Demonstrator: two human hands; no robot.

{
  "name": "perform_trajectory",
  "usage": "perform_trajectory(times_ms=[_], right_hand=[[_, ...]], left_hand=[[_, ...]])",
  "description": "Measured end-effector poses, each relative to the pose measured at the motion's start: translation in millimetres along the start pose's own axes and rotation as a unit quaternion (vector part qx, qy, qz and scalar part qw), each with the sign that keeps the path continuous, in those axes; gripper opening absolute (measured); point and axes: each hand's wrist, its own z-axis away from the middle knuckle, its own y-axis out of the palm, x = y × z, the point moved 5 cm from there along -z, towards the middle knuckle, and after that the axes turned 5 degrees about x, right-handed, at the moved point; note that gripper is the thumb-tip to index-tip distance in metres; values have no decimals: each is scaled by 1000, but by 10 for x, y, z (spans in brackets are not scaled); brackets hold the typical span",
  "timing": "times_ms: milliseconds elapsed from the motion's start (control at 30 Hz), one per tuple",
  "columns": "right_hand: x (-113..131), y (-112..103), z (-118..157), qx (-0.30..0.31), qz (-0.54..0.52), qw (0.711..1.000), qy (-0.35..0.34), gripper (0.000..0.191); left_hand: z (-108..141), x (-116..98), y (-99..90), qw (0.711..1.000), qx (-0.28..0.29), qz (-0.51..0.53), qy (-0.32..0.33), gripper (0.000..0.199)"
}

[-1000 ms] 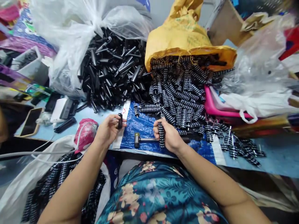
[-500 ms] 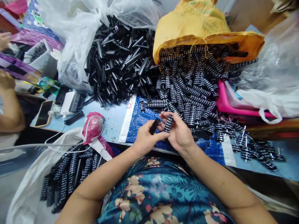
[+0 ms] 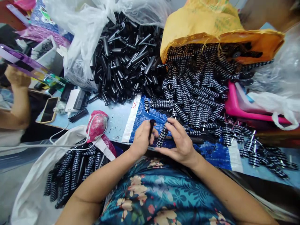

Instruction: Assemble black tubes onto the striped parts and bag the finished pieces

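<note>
My left hand is closed round a smooth black handle-like piece, which sticks up between thumb and fingers. My right hand holds a black roller with rows of small white squares lengthwise, fingertips at its upper end and thumb by its lower end. The roller slants just right of my left fingertips; whether these touch it I cannot tell. Both hands are over the table's front edge, by a blue plastic sheet. Beyond my right hand lies a heap of similar rollers.
Loose black handle pieces are piled at the back. A yellow sack spills rollers beside a pink tray. At left are a phone, a pink bundle with a white cable, a white bag of rollers and another person's arm.
My right hand has changed its hold, fingers now spread along the roller's length. The roller sits lower and further left, and the black piece in my left hand has turned more upright.
</note>
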Motion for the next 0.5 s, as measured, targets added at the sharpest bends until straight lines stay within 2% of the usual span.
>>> perform_trajectory(times_ms=[100, 167, 333, 400, 500], right_hand=[[104, 28, -6, 22, -7, 999, -43, 97], [121, 38, -2, 26, -13, 999, -46, 96], [60, 36, 18, 15, -58, 998, -24, 102], [49, 30, 25, 10, -84, 996, -23, 104], [45, 24, 43, 6, -100, 995, -18, 106]], left_hand=[[17, 29, 48, 998, -29, 62, 2, 42], [39, 45, 104, 992, -16, 122, -25, 37], [90, 82, 173, 950, 87, 259, -151, 42], [95, 86, 148, 935, 125, 285, -172, 42], [88, 102, 119, 925, 156, 302, -169, 44]])
